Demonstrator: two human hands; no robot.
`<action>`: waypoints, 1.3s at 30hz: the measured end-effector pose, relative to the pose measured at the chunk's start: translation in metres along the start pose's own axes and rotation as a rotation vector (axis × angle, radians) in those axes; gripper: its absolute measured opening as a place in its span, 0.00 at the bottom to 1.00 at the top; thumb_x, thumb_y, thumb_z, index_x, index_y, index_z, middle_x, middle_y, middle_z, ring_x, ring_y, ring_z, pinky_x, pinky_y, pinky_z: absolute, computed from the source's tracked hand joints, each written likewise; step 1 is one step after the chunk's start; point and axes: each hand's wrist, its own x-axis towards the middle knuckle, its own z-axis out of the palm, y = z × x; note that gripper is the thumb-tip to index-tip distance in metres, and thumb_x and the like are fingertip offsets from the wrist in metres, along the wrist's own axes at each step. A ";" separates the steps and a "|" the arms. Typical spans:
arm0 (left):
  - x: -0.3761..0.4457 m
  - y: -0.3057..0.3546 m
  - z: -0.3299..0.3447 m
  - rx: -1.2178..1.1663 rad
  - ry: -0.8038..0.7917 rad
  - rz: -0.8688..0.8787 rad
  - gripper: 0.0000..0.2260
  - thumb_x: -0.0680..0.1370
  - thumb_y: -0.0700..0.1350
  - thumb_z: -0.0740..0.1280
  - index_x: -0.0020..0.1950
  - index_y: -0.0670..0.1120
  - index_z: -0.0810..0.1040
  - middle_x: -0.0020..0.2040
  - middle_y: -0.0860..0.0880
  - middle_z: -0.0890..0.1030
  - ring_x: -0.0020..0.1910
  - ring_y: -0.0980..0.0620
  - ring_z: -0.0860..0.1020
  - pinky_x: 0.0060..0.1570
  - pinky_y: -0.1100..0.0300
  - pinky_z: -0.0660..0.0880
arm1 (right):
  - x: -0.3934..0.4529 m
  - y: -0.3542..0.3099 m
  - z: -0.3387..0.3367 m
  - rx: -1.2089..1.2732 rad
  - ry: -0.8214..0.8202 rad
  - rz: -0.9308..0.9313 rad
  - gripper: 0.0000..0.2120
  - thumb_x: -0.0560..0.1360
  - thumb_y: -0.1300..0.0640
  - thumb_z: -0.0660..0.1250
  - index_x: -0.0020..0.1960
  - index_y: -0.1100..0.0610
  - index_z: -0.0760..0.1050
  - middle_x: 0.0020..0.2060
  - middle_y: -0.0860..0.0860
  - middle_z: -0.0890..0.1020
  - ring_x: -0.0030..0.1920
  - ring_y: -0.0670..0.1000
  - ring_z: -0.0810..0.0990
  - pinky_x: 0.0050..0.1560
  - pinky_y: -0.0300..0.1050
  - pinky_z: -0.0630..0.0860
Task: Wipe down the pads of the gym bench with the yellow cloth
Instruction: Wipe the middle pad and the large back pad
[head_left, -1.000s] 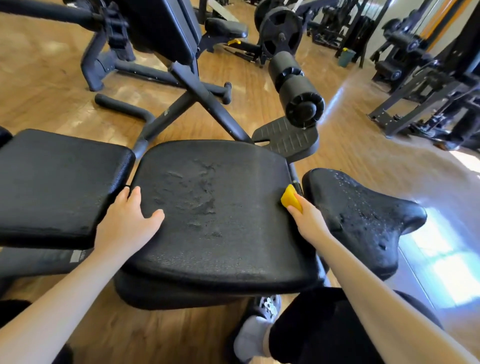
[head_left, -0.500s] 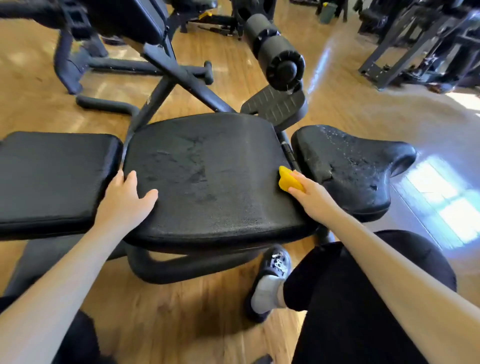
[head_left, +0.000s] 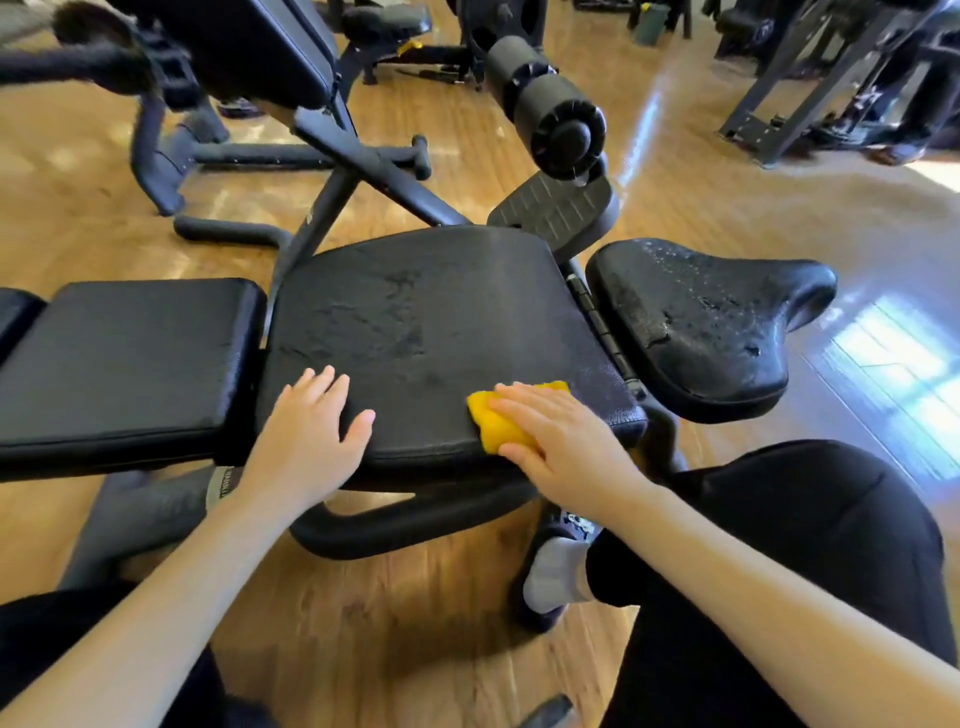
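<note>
**Two hands, three pads, one cloth**

Three black pads lie in a row: a left pad (head_left: 124, 358), a middle pad (head_left: 415, 332) and a right saddle-shaped pad (head_left: 706, 322) speckled with droplets. The one yellow cloth (head_left: 501, 423) sits on the middle pad's near right corner, pressed flat under the right hand (head_left: 561, 436), whose fingers (head_left: 524, 397) lie extended, close together. The left hand (head_left: 311, 436) rests palm-down at the same pad's near left edge, fingers slightly spread. One foam roller (head_left: 550, 109) stands behind.
</note>
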 end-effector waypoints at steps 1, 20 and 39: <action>-0.003 0.001 -0.001 -0.004 -0.013 0.013 0.25 0.79 0.52 0.56 0.73 0.42 0.59 0.75 0.45 0.58 0.75 0.48 0.52 0.71 0.54 0.47 | 0.007 -0.012 0.008 -0.038 -0.024 -0.074 0.23 0.76 0.49 0.61 0.69 0.53 0.65 0.70 0.50 0.67 0.71 0.51 0.63 0.71 0.46 0.56; -0.031 -0.010 -0.007 0.077 -0.068 0.082 0.26 0.79 0.52 0.56 0.74 0.42 0.57 0.75 0.46 0.57 0.75 0.47 0.52 0.72 0.50 0.50 | 0.003 -0.029 0.028 -0.142 0.150 -0.199 0.25 0.66 0.66 0.68 0.62 0.59 0.72 0.62 0.56 0.77 0.63 0.58 0.74 0.66 0.53 0.63; -0.036 -0.009 -0.013 0.065 -0.085 0.097 0.26 0.79 0.53 0.55 0.75 0.45 0.54 0.76 0.49 0.54 0.75 0.50 0.49 0.72 0.53 0.47 | -0.043 0.051 -0.016 0.069 0.130 0.144 0.23 0.72 0.64 0.61 0.67 0.60 0.68 0.68 0.55 0.69 0.71 0.53 0.62 0.71 0.39 0.50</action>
